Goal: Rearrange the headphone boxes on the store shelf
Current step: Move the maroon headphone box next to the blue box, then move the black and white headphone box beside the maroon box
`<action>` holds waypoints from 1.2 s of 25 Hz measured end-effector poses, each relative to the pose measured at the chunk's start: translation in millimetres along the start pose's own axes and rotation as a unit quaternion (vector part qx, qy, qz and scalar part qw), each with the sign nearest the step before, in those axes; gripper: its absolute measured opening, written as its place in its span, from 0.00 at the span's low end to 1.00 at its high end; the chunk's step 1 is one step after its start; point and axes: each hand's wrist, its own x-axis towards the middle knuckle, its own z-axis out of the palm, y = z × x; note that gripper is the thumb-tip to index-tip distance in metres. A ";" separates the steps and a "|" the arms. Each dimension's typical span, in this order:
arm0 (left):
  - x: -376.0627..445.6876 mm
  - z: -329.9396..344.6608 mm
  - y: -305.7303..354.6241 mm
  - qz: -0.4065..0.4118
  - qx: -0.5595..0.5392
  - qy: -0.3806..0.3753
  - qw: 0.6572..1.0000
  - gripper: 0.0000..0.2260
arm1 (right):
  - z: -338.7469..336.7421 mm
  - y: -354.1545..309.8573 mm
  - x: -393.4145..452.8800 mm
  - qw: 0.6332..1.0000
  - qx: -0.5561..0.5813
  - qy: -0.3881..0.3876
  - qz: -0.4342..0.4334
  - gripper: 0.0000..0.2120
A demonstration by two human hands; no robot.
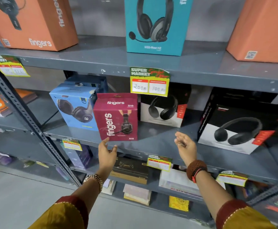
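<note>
A maroon "fingers" headphone box (118,116) stands upright at the front of the middle shelf (159,138). My left hand (106,152) is open just below the box's lower left corner, its thumb tip touching or nearly touching that corner. My right hand (185,147) is open, palm towards the shelf, to the right of the box and apart from it. A light blue headphone box (73,106) stands to the left behind the maroon one. A black-and-white box (163,109) sits further back, and a larger black-and-white box (239,126) stands at the right.
The upper shelf holds an orange "fingers" box (30,22), a teal headset box (156,25) and another orange box (264,30). Yellow price tags (150,81) hang on the shelf edges. A perforated steel upright (27,116) slants at the left. Lower shelves carry several books and packs.
</note>
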 end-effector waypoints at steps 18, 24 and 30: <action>-102.9 263.2 99.1 0.055 -0.032 -0.239 0.969 0.26 | -269.0 33.1 39.0 0.976 0.086 0.173 0.098 0.31; -79.5 321.2 121.6 0.080 -0.057 -0.297 0.950 0.31 | -280.9 40.0 75.3 0.980 0.121 0.100 0.123 0.31; -78.5 337.3 121.3 0.091 -0.021 -0.240 0.966 0.24 | -282.0 48.5 86.4 0.990 0.055 0.090 0.098 0.15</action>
